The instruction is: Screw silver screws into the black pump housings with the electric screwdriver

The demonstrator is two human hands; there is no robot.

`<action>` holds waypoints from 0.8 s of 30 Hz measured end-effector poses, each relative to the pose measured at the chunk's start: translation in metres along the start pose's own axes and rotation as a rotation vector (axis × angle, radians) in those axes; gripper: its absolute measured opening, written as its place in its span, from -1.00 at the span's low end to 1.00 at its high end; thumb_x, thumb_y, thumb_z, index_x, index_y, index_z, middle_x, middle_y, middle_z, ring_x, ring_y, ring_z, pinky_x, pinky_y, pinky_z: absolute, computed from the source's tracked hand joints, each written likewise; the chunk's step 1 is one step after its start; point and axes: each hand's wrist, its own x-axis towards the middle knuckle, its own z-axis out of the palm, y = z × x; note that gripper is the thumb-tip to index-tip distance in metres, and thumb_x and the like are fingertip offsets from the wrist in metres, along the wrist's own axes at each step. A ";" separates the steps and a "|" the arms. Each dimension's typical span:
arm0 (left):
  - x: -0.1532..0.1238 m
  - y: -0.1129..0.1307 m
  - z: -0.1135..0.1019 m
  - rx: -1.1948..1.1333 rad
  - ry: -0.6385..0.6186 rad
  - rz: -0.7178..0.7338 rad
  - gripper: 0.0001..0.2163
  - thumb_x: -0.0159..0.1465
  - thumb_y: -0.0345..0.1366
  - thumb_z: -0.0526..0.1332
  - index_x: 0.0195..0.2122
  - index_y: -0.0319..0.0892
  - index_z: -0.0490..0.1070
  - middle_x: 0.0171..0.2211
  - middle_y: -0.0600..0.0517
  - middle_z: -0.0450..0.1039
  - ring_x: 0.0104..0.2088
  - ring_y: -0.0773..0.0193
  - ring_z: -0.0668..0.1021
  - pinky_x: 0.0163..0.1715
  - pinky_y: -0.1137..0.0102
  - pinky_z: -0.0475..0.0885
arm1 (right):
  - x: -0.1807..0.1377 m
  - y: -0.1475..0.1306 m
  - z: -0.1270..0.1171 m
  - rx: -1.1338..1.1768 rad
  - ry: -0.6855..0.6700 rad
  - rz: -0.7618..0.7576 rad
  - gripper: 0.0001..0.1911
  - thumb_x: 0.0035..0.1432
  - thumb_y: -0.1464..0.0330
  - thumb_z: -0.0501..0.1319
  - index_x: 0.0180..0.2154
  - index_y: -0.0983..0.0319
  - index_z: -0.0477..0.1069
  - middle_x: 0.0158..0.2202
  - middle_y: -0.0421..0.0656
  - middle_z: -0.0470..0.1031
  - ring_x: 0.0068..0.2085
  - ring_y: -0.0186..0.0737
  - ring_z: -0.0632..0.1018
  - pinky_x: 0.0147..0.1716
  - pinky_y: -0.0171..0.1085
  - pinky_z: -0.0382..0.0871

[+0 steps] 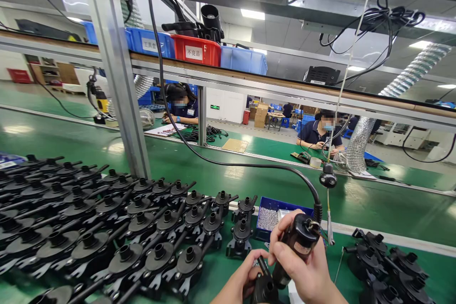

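Observation:
My right hand (309, 268) is wrapped round a black corded electric screwdriver (302, 236), held upright with its cable rising from the top. Directly below, my left hand (239, 279) grips a black plastic housing (264, 289) with a thin side tube. The lower end of the screwdriver is at this housing, but its tip is hidden behind my fingers and the part. Just beyond my hands stands a blue bin (262, 233) holding many small shiny metal pieces (268, 217), perhaps screws.
Rows of similar black housings (124, 259) cover the bench's left side; another group (386, 266) lies right. A metal post (117, 71) rises at left. A hanging cord weight (328, 175) is beyond the screwdriver. Two co-workers (183, 104) sit across the green bench (228, 175).

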 end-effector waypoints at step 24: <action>0.005 -0.001 0.001 0.056 0.036 0.045 -0.13 0.14 -0.05 0.58 0.45 0.20 0.28 0.40 0.08 0.41 0.48 -0.32 0.27 0.37 -0.09 0.23 | -0.001 -0.002 0.003 0.020 0.027 0.004 -0.69 0.40 0.07 0.40 -0.14 0.12 0.41 -0.34 -0.24 0.56 -0.42 -0.27 0.59 -0.34 -0.27 0.52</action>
